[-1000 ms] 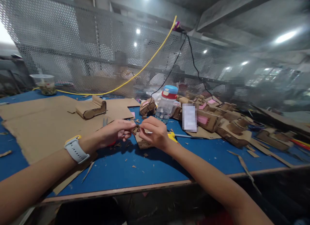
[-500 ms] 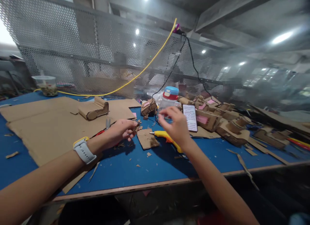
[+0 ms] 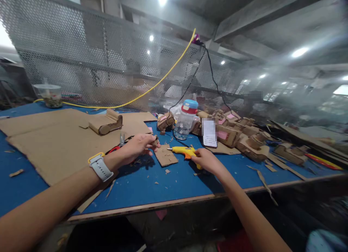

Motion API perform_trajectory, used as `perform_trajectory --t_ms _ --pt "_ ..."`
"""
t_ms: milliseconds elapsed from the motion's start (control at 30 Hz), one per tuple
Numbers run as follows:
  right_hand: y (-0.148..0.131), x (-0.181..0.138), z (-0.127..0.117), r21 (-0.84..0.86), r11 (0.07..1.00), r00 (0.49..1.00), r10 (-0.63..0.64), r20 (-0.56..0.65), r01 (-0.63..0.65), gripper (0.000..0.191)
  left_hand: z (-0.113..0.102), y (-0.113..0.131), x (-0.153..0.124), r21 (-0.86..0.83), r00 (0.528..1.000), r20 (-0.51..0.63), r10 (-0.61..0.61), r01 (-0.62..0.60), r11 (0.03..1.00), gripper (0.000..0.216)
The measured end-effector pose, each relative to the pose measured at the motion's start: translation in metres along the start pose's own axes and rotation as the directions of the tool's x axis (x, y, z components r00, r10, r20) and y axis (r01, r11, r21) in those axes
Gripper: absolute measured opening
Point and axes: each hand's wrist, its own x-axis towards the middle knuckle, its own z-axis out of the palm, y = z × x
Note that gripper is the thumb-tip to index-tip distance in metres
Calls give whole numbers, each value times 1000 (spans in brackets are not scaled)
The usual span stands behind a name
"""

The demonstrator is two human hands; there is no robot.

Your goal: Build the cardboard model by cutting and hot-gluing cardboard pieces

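Observation:
My left hand (image 3: pixel 140 145), with a watch on its wrist, is closed on a small piece of cardboard (image 3: pixel 156 140) pinched at the fingertips. My right hand (image 3: pixel 204 159) grips the handle of a yellow glue gun (image 3: pixel 182 150) with an orange trigger. The gun lies on the blue table, its nozzle pointing left over a small cardboard square (image 3: pixel 166 158). Scissors with red handles (image 3: pixel 115 148) lie partly hidden behind my left hand, blades upward on a large cardboard sheet (image 3: pixel 59 143).
A cardboard model part (image 3: pixel 106 123) rests on the sheet. Beyond the gun stand a clear bottle (image 3: pixel 184 125) with a blue and red lid and a phone (image 3: pixel 209 133). Cardboard models (image 3: pixel 251 147) crowd the right side. A plastic tub (image 3: pixel 50 96) is at far left.
My right hand has come down from above the table and closed on the glue gun's handle. My left hand still pinches the small cardboard piece. The view has shifted slightly.

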Motion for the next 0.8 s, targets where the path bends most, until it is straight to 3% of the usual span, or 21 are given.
perform_trajectory --t_ms 100,167,333,500,700,800 --pt "1 -3 -1 216 973 996 75 57 -86 4 0 1 1 -2 998 -55 -25 25 1000 22" --pt "1 -9 -3 394 911 992 109 61 -124 17 1 2 2 8 994 -100 -35 36 999 22" --pt "3 -28 -9 753 639 987 99 125 -159 27 1 4 3 -6 981 -184 -58 58 998 21" --pt "8 -40 -8 865 453 974 161 158 -215 40 3 5 1 15 979 -178 -94 98 995 23" --pt "7 -52 -5 919 375 992 65 109 -125 53 3 -1 2 9 983 -139 -121 124 992 21" --pt "4 -58 1 960 275 995 95 21 -47 54 4 -3 2 2 985 -128 -118 119 993 19"
